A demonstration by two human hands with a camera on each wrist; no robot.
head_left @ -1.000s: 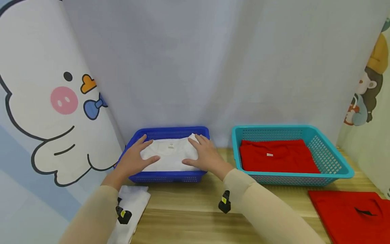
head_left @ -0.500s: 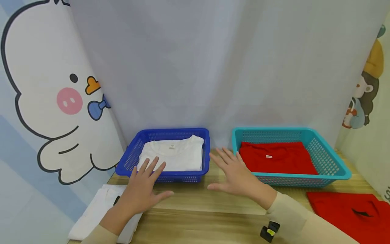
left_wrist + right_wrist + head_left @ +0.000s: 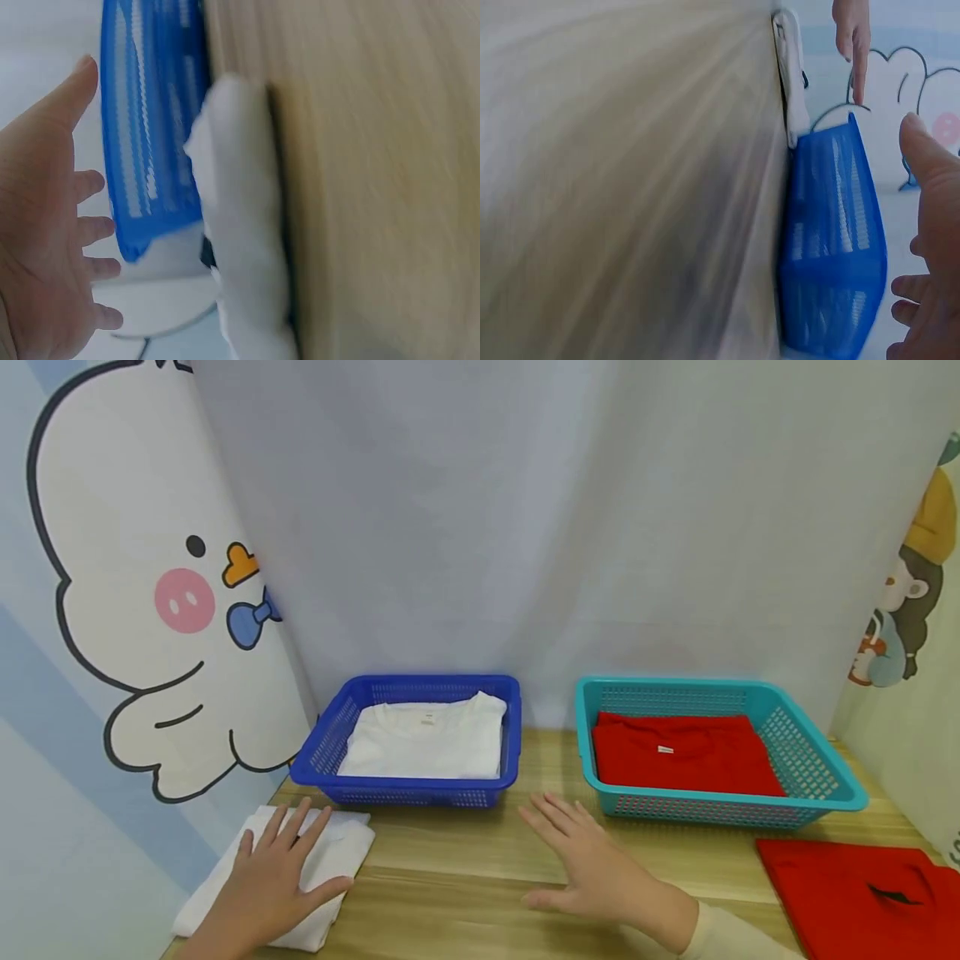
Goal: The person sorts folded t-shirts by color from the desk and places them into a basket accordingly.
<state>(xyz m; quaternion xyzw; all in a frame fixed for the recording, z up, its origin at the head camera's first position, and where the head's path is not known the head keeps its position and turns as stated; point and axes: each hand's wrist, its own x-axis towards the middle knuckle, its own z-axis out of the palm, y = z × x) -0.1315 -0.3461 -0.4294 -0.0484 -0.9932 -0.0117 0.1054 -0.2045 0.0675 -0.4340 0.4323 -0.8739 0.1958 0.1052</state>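
My left hand [image 3: 273, 877] hovers with spread fingers over a folded white garment [image 3: 341, 852] on the table at the left; the left wrist view shows a gap between palm and cloth. My right hand [image 3: 592, 868] is held above the bare wood between the two baskets, fingers extended and holding nothing. Behind them stands a dark blue basket [image 3: 420, 792], with a folded white T-shirt [image 3: 427, 747] lying inside, its neck label facing up. The blue basket [image 3: 836, 202] also appears in the right wrist view, apart from the right hand.
A turquoise basket [image 3: 712, 806] at the right holds a folded red shirt [image 3: 682, 756]. Another folded red garment [image 3: 862, 893] lies on the wooden table [image 3: 450, 893] at the front right. A grey curtain [image 3: 555, 527] hangs behind the baskets.
Both hands have drawn back from the white T-shirt in the blue basket. The left moved toward the front left, over the folded white garment; the right moved right and nearer.
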